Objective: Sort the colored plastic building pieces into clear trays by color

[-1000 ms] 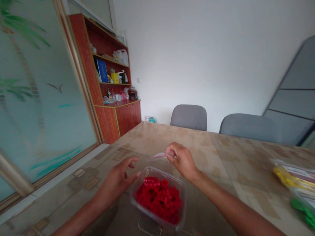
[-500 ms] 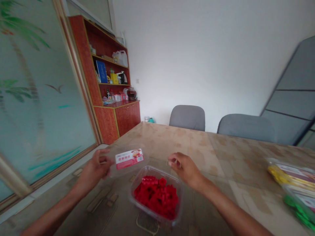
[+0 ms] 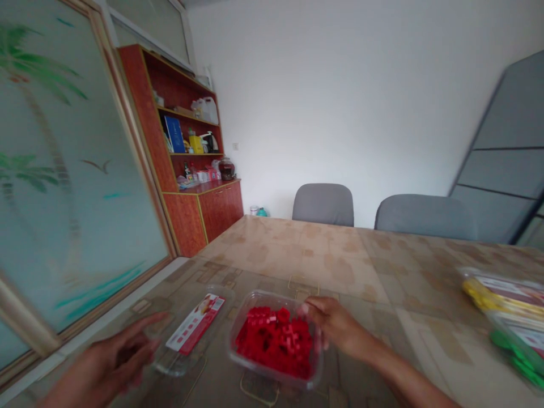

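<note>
Clear tub (image 3: 267, 300) could spill its red pieces (image 3: 272, 343) if my right grip (image 3: 335, 324), pinching its rim, jerks; my left grip (image 3: 108, 362) is loosely spread.

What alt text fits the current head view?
A person's right hand holds the edge of an open clear tub of red pieces on a patterned table. The blurred left hand is beside a clear labelled lid; a yellow-filled pack and a green-filled pack lie at right.

Red-brown wooden cabinet (image 3: 182, 224), yellow-edged

Inside, a flat blue folder (image 3: 174, 135) stands near a yellow box (image 3: 196, 144). Left, a frosted glass panel (image 3: 93, 238) bears green palms (image 3: 34, 56). Two grey, round-cornered chair backs (image 3: 323, 205) rise before the white wall (image 3: 340, 102).
</note>
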`<state>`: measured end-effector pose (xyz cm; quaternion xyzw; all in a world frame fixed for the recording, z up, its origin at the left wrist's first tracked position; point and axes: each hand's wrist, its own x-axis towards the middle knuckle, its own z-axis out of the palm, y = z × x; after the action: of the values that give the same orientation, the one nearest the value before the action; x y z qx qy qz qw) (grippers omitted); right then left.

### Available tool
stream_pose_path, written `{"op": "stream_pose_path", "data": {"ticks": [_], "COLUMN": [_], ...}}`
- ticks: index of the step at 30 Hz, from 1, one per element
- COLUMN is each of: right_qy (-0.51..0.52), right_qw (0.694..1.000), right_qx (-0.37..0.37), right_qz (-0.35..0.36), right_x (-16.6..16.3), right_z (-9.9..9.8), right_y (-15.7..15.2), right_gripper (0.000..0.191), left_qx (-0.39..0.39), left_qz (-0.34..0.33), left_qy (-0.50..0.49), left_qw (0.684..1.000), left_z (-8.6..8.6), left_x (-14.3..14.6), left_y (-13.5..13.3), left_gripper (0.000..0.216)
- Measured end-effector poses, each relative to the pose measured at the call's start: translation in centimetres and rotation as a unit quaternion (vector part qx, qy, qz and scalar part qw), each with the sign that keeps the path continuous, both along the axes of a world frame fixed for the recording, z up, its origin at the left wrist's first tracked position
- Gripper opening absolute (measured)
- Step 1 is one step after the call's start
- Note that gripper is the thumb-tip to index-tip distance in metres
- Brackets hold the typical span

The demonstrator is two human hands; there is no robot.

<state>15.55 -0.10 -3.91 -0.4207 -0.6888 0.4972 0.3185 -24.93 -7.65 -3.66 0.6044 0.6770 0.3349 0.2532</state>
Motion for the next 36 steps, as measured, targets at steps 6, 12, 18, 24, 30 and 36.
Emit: {"op": "stream_pose_path", "data": {"ticks": [6, 12, 18, 24, 30, 36], "right_qy": [0.014, 0.05, 0.148, 0.167, 0.161, 0.071], "right_qw": [0.998, 0.99, 0.982, 0.975, 0.976, 0.985], "right_qx": [0.035, 0.095, 0.049, -0.006, -0.005, 0.062], "right_qz": [-0.047, -0.096, -0.102, -0.143, -0.148, -0.144], "right_x": [0.9, 2.8, 2.8, 2.4, 2.2, 1.3], "right_z": [0.5, -0.3, -1.3, -2.6, -3.8, -4.2], "right_y": [0.3, 0.6, 1.1, 1.3, 1.4, 1.4], "right_gripper": [0.055, 0.049, 0.053, 0.075, 0.068, 0.07], "left_qx": [-0.059, -0.108, -0.083, -0.023, 0.027, 0.067], "left_qz": [-0.158, -0.286, -0.228, -0.185, -0.14, -0.159], "left_qy": [-0.192, -0.24, -0.316, -0.298, -0.24, -0.166], "left_qw": [0.967, 0.921, 0.917, 0.936, 0.96, 0.971], "left_z": [3.9, 4.5, 4.2, 4.7, 4.8, 5.3], "left_x": [11.0, 15.8, 16.3, 16.1, 14.2, 11.8], "left_y": [3.4, 7.8, 9.4, 9.0, 10.0, 10.6], "left_gripper": [0.07, 0.058, 0.061, 0.07, 0.073, 0.069]}}
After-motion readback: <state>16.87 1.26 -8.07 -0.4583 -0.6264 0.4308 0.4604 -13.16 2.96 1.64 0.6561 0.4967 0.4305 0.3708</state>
